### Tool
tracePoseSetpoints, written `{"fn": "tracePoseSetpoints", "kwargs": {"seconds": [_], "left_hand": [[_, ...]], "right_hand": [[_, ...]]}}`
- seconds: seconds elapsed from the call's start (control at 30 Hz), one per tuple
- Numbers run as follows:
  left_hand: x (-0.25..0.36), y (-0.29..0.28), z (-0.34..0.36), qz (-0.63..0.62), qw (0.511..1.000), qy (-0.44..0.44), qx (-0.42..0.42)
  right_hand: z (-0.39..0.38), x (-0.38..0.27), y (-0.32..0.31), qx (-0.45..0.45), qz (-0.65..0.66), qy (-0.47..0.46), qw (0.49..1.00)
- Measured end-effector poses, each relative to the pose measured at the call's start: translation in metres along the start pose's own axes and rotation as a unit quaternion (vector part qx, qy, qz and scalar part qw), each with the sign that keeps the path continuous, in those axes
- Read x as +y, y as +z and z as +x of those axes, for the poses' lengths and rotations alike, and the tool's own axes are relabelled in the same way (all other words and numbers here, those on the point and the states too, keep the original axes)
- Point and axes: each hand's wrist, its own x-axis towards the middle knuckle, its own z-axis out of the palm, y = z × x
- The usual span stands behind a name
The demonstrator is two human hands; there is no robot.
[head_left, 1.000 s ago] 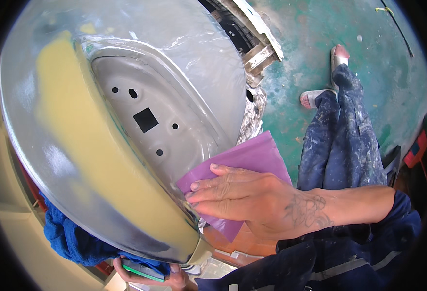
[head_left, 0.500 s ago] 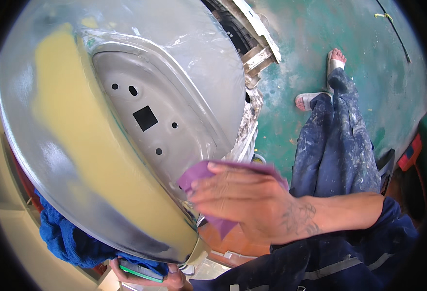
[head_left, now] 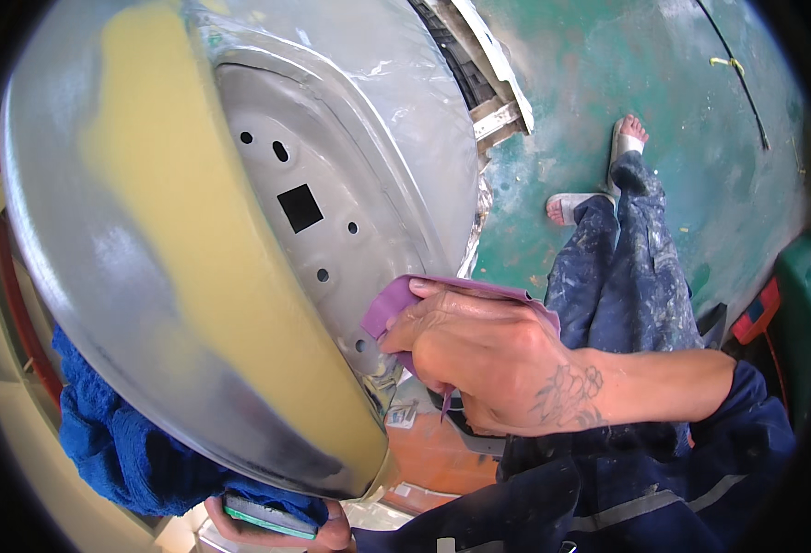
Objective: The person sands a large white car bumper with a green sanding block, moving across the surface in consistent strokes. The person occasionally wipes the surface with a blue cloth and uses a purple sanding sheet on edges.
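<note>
A rounded car body panel (head_left: 46, 184) fills the left half, with a broad band of yellow filler (head_left: 175, 240) along its curved edge. Beside the band lies a grey recess (head_left: 369, 184) with round holes and a square one. My right hand (head_left: 507, 355), fingers curled, grips a folded sheet of purple sandpaper (head_left: 392, 311) over the lower end of the recess; whether the sheet touches metal I cannot tell. At the bottom, under the panel's edge, my left hand (head_left: 334, 533) is closed around a grey sanding block (head_left: 272, 519) with a green layer. Its palm is hidden.
A blue cloth (head_left: 115, 452) bunches under the panel, touching the block. Bare metal framing (head_left: 498, 120) juts out beyond the panel. My legs (head_left: 608, 267) and sandalled feet stand on a stained green floor (head_left: 700, 184). A thin black rod (head_left: 737, 78) lies at the far right.
My right fingers have gone from stretched out over the sandpaper to curled around it. That hand sits slightly higher in the picture. The panel appears shifted right; my left hand keeps the block.
</note>
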Motion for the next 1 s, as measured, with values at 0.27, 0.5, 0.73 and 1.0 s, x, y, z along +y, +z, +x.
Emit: {"fn": "tracePoseSetpoints", "kwargs": {"seconds": [0.27,0.5,0.73,1.0], "left_hand": [[-0.009,0.004,-0.001,0.021,0.999,0.024,0.006],[-0.018,0.009,0.002,0.066,0.995,0.066,0.02],[-0.016,0.008,0.003,0.044,0.997,0.066,-0.007],[-0.011,0.029,0.004,-0.025,0.998,0.051,-0.006]], "right_hand": [[-0.001,0.008,0.008,0.007,-0.087,-0.021,0.996],[0.009,0.008,0.005,-0.014,-0.094,-0.093,0.991],[0.007,0.004,0.004,-0.011,-0.041,0.002,0.999],[0.019,0.018,0.003,-0.021,-0.049,-0.001,0.999]]}}
